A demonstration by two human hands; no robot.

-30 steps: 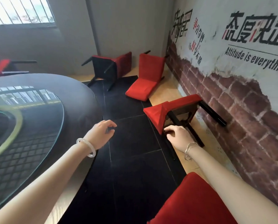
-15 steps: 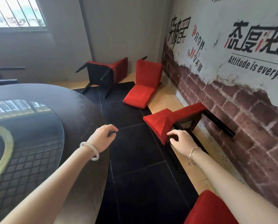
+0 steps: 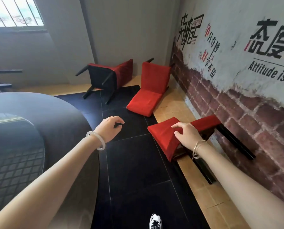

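Chair (image 3: 161,138), tipped: my right hand (image 3: 187,136) on seat, clasp unclear; left hand (image 3: 109,128) loose, empty. I'd hook the edge beneath before lifting.

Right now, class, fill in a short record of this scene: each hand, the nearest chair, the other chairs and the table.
Right hand: rests on the nearest chair's red cushion, fingers bent; grip unclear.
Left hand: hovers over the black floor, loosely curled, holding nothing.
Nearest chair: toppled on its side beside the brick wall.
Second chair: tipped over, black underside showing.
Third chair: lying on its back.
Table: round, dark, at the left.
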